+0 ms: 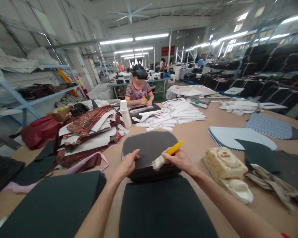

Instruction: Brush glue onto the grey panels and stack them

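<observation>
A stack of dark grey rounded panels [149, 145] lies in front of me, pale layers showing at its left edge. My left hand [126, 164] is at the near left side of the stack, thumb over the top panel and fingers curled at its edge, partly hidden. In my right hand [180, 160] is a brush [174, 148] with a yellow handle. Its whitish, matted bristles [159, 162] touch the top panel near its front edge. Closer to me lies another dark green-black stack of panels [164, 208].
A caked yellowish container [224, 162] stands at right beside a rag [273, 181]. Striped pieces [240, 134] lie beyond. At left are patterned red pieces [89, 125] and a dark stack [52, 198]. A white bottle [125, 114], white strips [181, 112] and a co-worker [138, 89] are across the table.
</observation>
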Action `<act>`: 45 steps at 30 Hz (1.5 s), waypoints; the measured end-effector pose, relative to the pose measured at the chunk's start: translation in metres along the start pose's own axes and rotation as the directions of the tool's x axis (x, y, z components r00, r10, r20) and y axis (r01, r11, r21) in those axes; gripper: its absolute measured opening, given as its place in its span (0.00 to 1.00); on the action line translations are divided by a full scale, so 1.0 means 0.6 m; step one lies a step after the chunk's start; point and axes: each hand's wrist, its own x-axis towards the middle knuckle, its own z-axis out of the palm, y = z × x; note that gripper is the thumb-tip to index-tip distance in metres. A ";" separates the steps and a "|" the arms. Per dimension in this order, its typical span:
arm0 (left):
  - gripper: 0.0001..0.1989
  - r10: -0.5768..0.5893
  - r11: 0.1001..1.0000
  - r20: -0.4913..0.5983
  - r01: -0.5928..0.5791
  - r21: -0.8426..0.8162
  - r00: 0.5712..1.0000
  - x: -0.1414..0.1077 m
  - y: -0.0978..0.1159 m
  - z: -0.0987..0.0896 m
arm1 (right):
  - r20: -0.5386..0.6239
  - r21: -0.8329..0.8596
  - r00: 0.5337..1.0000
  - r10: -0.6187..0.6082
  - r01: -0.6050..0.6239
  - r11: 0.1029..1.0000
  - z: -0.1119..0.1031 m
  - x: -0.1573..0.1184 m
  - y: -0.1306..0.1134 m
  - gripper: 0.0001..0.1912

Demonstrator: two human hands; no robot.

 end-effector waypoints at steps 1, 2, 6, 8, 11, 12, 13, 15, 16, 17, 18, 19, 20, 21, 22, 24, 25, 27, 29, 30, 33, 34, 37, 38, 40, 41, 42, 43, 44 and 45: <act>0.31 -0.006 1.000 0.001 0.006 0.007 1.000 -0.002 0.005 0.000 | -0.029 -0.048 0.999 0.031 -0.032 0.998 -0.032 -0.004 0.010 0.13; 0.31 -0.010 1.000 0.003 0.010 0.017 1.000 -0.003 0.013 0.001 | -0.066 -0.090 0.995 0.070 -0.076 0.993 -0.067 -0.010 0.021 0.14; 0.30 0.021 0.997 0.003 -0.021 0.073 1.000 0.001 0.067 0.018 | -0.259 -0.229 0.956 0.137 -0.199 0.953 -0.197 -0.042 0.052 0.18; 0.32 0.057 0.994 0.008 -0.057 0.093 0.998 0.010 0.096 0.036 | -0.341 -0.244 0.931 0.131 -0.222 0.944 -0.243 -0.059 0.060 0.19; 0.33 0.090 0.990 0.019 -0.091 0.105 0.996 0.030 0.115 0.061 | -0.411 -0.183 0.904 0.117 -0.207 0.961 -0.283 -0.082 0.064 0.18; 0.33 0.096 0.990 0.021 -0.098 0.102 0.995 0.037 0.114 0.066 | -0.425 -0.143 0.899 0.109 -0.186 0.972 -0.290 -0.089 0.064 0.18; 0.32 0.101 0.990 0.025 -0.103 0.096 0.995 0.043 0.109 0.068 | -0.432 -0.102 0.896 0.101 -0.159 0.982 -0.294 -0.096 0.064 0.19; 0.32 0.113 0.991 0.041 -0.115 0.070 0.993 0.053 0.095 0.066 | -0.406 -0.028 0.910 0.085 -0.106 0.994 -0.297 -0.107 0.062 0.22; 0.32 0.117 0.991 0.050 -0.119 0.053 0.992 0.056 0.087 0.062 | -0.365 0.002 0.928 0.079 -0.084 0.996 -0.297 -0.113 0.060 0.23; 0.32 0.118 0.992 0.058 -0.121 0.037 0.991 0.058 0.080 0.059 | -0.307 0.031 0.949 0.076 -0.070 0.997 -0.297 -0.117 0.059 0.25; 0.31 0.118 0.993 0.060 -0.119 0.023 0.991 0.059 0.075 0.055 | -0.237 0.056 0.969 0.075 -0.063 0.996 -0.296 -0.121 0.060 0.27; 0.30 0.116 0.993 0.058 -0.117 0.011 0.992 0.060 0.073 0.052 | -0.170 0.073 0.983 0.071 -0.059 0.996 -0.294 -0.123 0.062 0.29; 0.27 0.114 0.993 0.050 -0.115 0.004 0.992 0.060 0.073 0.050 | -0.120 0.077 0.991 0.060 -0.051 0.996 -0.293 -0.124 0.066 0.30; 0.24 0.111 0.994 0.034 -0.111 0.002 0.993 0.060 0.076 0.048 | -0.093 0.066 0.995 0.036 -0.030 0.997 -0.290 -0.121 0.073 0.29; 0.19 0.106 0.994 0.009 -0.106 0.008 0.994 0.060 0.081 0.046 | -0.094 0.029 0.996 -0.006 0.009 1.000 -0.286 -0.116 0.082 0.28; 0.11 0.097 0.995 -0.070 -0.094 0.039 0.993 0.060 0.096 0.041 | -0.141 -0.148 0.981 -0.131 0.110 0.983 -0.276 -0.097 0.101 0.24; 0.09 0.096 0.994 -0.121 -0.089 0.060 0.988 0.060 0.105 0.035 | -0.162 -0.272 0.964 -0.211 0.162 0.949 -0.269 -0.083 0.110 0.22; 0.08 0.115 0.991 -0.222 -0.094 0.100 0.968 0.057 0.122 0.016 | -0.165 -0.507 0.911 -0.377 0.250 0.825 -0.252 -0.050 0.120 0.24; 0.09 0.159 0.984 -0.294 -0.127 0.127 0.942 0.049 0.138 -0.013 | -0.135 -0.649 0.855 -0.501 0.305 0.697 -0.231 -0.015 0.118 0.32; 0.09 0.185 0.980 -0.318 -0.148 0.136 0.930 0.042 0.146 -0.030 | -0.126 -0.683 0.831 -0.543 0.324 0.655 -0.218 0.000 0.112 0.35; 0.07 0.237 0.970 -0.364 -0.197 0.143 0.901 0.011 0.174 -0.079 | -0.099 -0.685 0.794 -0.600 0.383 0.619 -0.178 0.023 0.077 0.37; 0.07 0.250 0.967 -0.382 -0.209 0.145 0.890 -0.004 0.185 -0.094 | -0.086 -0.655 0.790 -0.606 0.413 0.632 -0.164 0.022 0.062 0.31; 0.07 0.328 0.943 -0.470 -0.249 0.223 0.820 -0.062 0.222 -0.136 | -0.078 -0.531 0.805 -0.588 0.466 0.708 -0.129 -0.009 0.015 0.11; 0.06 0.368 0.925 -0.514 -0.252 0.283 0.775 -0.086 0.230 -0.151 | -0.097 -0.496 0.815 -0.571 0.457 0.738 -0.121 -0.026 -0.002 0.09; 0.12 0.383 0.920 -0.669 -0.199 0.337 0.637 -0.139 0.233 -0.179 | -0.172 -0.447 0.827 -0.535 0.418 0.790 -0.113 -0.065 -0.033 0.10; 0.23 0.362 0.932 -0.755 -0.181 0.315 0.546 -0.166 0.225 -0.191 | -0.217 -0.427 0.831 -0.511 0.391 0.816 -0.112 -0.085 -0.048 0.11; 0.32 0.290 0.957 -0.845 -0.154 0.246 0.450 -0.193 0.209 -0.197 | -0.262 -0.397 0.841 -0.474 0.353 0.847 -0.112 -0.105 -0.063 0.13; 0.35 0.200 0.975 -0.925 -0.159 0.155 0.324 -0.217 0.187 -0.198 | -0.300 -0.361 0.854 -0.426 0.312 0.879 -0.114 -0.125 -0.075 0.15; 0.37 0.062 0.979 -0.964 -0.205 0.008 0.258 -0.237 0.161 -0.192 | -0.329 -0.324 0.871 -0.366 0.260 0.910 -0.117 -0.143 -0.085 0.17; 0.39 -0.094 0.948 -0.956 -0.267 -0.172 0.279 -0.252 0.133 -0.180 | -0.344 -0.286 0.888 -0.306 0.211 0.935 -0.120 -0.160 -0.093 0.18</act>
